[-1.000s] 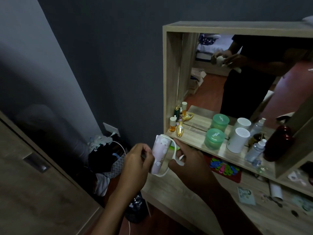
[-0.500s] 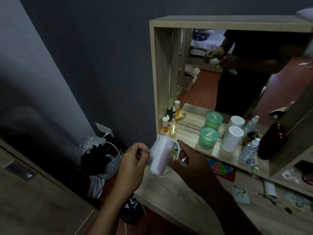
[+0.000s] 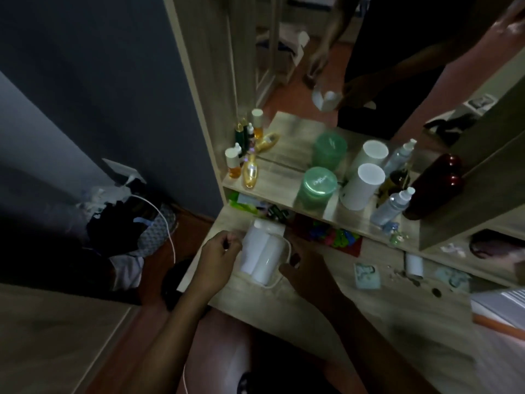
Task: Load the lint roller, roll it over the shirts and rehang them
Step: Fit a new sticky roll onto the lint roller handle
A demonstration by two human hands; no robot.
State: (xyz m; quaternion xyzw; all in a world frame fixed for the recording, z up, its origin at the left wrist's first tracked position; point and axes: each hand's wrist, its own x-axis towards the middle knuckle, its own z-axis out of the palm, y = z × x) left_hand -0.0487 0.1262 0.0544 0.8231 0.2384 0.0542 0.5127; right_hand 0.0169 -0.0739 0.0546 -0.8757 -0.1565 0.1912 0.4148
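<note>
The lint roller (image 3: 262, 251) hangs low over the near-left corner of the desk (image 3: 341, 302), its white drum angled with one end toward the shelf (image 3: 284, 177). It looks held up between your hands rather than laid flat, though blur makes that uncertain. Your left hand (image 3: 217, 261) curls its fingers against the drum's left side and pinches there, likely to steady it or seat the refill. Your right hand (image 3: 305, 273) closes on the right edge with its fingertips bent round the thin white frame, bracing the other side. A green jar (image 3: 316, 186) and a white canister (image 3: 360, 186) stand on the shelf, well apart from your work. No shirts show, so loading looks like the step in hand.
</note>
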